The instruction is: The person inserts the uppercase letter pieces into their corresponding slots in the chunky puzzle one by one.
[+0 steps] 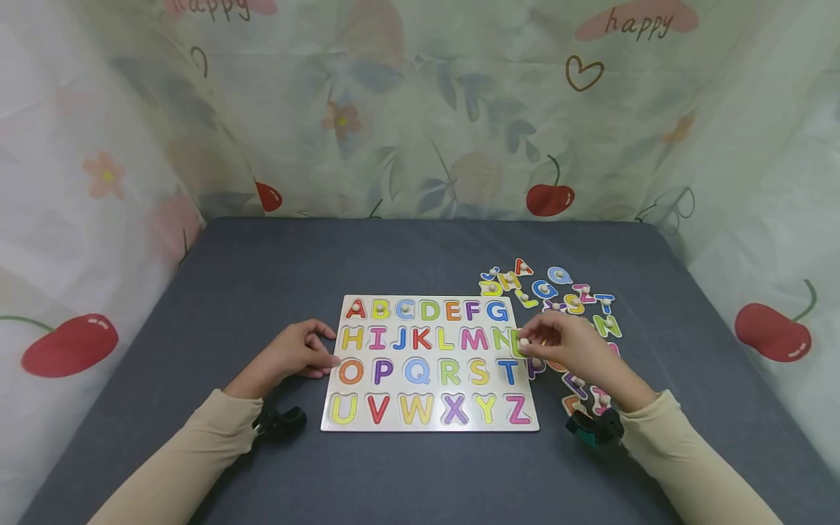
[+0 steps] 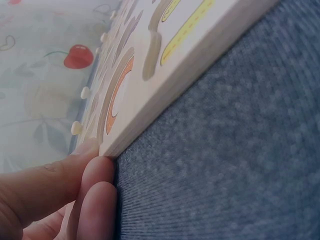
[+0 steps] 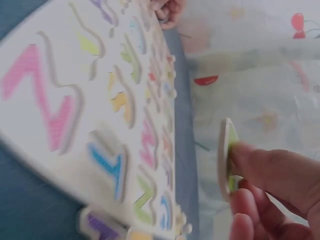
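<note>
A white letter board lies flat, with knobbed A, B and C pieces in its top row. My left hand pinches the board's left edge, the thumb on top and fingers against the side in the left wrist view. Above the board's right edge, beside the N slot, my right hand holds a green letter piece. The right wrist view shows this piece edge-on, raised between thumb and fingers; which letter it is, I cannot tell.
Loose knobbed letters, among them a red A, a blue Q and a green N, are scattered right of and behind the board on the dark cloth. Patterned curtains surround the table's back and sides.
</note>
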`<state>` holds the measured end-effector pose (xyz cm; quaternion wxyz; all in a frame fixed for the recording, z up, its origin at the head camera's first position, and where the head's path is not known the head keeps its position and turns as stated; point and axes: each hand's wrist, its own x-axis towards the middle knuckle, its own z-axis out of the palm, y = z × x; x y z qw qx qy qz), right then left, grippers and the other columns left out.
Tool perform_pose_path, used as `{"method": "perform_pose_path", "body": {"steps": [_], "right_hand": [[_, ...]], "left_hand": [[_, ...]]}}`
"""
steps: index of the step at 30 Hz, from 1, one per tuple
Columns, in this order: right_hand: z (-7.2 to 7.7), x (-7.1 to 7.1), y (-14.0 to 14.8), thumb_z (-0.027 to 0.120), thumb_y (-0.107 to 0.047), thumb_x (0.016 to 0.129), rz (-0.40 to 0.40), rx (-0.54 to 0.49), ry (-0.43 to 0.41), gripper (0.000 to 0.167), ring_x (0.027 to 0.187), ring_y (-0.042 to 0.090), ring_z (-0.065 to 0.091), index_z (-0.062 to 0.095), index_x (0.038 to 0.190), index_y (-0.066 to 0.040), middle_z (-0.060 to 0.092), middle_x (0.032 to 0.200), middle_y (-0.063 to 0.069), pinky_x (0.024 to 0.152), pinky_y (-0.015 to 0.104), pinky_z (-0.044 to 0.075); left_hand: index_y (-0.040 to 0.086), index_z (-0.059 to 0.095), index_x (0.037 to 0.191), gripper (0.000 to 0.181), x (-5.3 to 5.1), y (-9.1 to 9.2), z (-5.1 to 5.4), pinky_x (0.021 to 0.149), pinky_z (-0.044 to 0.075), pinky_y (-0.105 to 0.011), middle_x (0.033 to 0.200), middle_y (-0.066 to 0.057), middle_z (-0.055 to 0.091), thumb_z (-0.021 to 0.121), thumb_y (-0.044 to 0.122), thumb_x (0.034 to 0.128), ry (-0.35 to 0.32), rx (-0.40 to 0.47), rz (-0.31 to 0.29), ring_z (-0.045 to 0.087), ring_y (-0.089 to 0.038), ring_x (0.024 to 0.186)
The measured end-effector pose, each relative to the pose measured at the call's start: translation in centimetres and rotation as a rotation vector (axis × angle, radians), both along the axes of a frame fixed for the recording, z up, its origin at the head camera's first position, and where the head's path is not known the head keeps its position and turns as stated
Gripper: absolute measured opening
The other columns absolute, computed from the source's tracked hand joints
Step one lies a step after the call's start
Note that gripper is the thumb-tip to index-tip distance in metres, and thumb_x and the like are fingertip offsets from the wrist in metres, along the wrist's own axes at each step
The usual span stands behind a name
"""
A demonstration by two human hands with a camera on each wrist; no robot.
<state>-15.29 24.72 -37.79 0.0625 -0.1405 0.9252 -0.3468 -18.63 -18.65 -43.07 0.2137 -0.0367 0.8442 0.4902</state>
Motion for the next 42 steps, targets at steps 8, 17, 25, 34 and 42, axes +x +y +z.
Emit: {"method": "perform_pose_path", "body": {"steps": [8, 17, 25, 34, 42], "right_hand": [[0.6, -3.7, -3.5, 0.076, -0.019, 0.085, 0.018, -0.091, 0.032, 0.015, 0.077, 0.018, 0.057, 0.069, 0.097, -0.013, 0.064, 0.088, 0.001, 0.068, 0.026, 0.05], [-0.6, -7.1, -7.4, 0.074, -0.013, 0.086, 0.041, -0.122, 0.088, 0.01, 0.077, 0.017, 0.058, 0.069, 0.095, -0.011, 0.064, 0.087, 0.003, 0.068, 0.028, 0.05], [-1.9, -9.0, -10.4, 0.074, -0.015, 0.086, 0.066, -0.135, 0.012, 0.011, 0.076, 0.017, 0.057, 0.069, 0.095, -0.01, 0.063, 0.085, 0.004, 0.065, 0.027, 0.048], [-3.2, -10.0, -12.1, 0.075, -0.014, 0.085, 0.065, -0.145, -0.104, 0.012, 0.071, 0.015, 0.055, 0.069, 0.094, -0.011, 0.062, 0.083, 0.004, 0.057, 0.023, 0.047], [-4.2, -10.4, -12.5, 0.076, -0.015, 0.085, 0.07, -0.113, -0.106, 0.011, 0.067, 0.015, 0.053, 0.069, 0.093, -0.01, 0.062, 0.081, 0.004, 0.056, 0.023, 0.045]], "left_hand": [[0.0, 0.049, 0.121, 0.055, 0.0, -0.1, 0.2, 0.056, 0.056, -0.027, 0.076, -0.008, 0.06, 0.081, 0.009, 0.0778, -0.006, -0.001, 0.003, 0.064, -0.013, 0.061], [0.0, 0.05, 0.121, 0.055, -0.1, 0.1, 0.2, 0.056, 0.056, -0.026, 0.077, -0.008, 0.06, 0.081, 0.01, 0.0776, -0.016, 0.001, 0.001, 0.064, -0.013, 0.062], [0.001, 0.049, 0.122, 0.054, -0.1, 0.0, 0.3, 0.056, 0.056, -0.027, 0.077, -0.008, 0.06, 0.081, 0.01, 0.0782, -0.021, -0.008, -0.001, 0.063, -0.013, 0.063], [0.001, 0.05, 0.122, 0.055, -0.1, 0.1, 0.2, 0.056, 0.056, -0.026, 0.078, -0.008, 0.06, 0.081, 0.01, 0.0777, -0.017, -0.014, 0.007, 0.063, -0.013, 0.062], [0.001, 0.05, 0.121, 0.054, -0.2, 0.1, 0.1, 0.056, 0.056, -0.027, 0.078, -0.008, 0.061, 0.081, 0.01, 0.0778, -0.023, -0.014, 0.008, 0.064, -0.013, 0.062]]}}
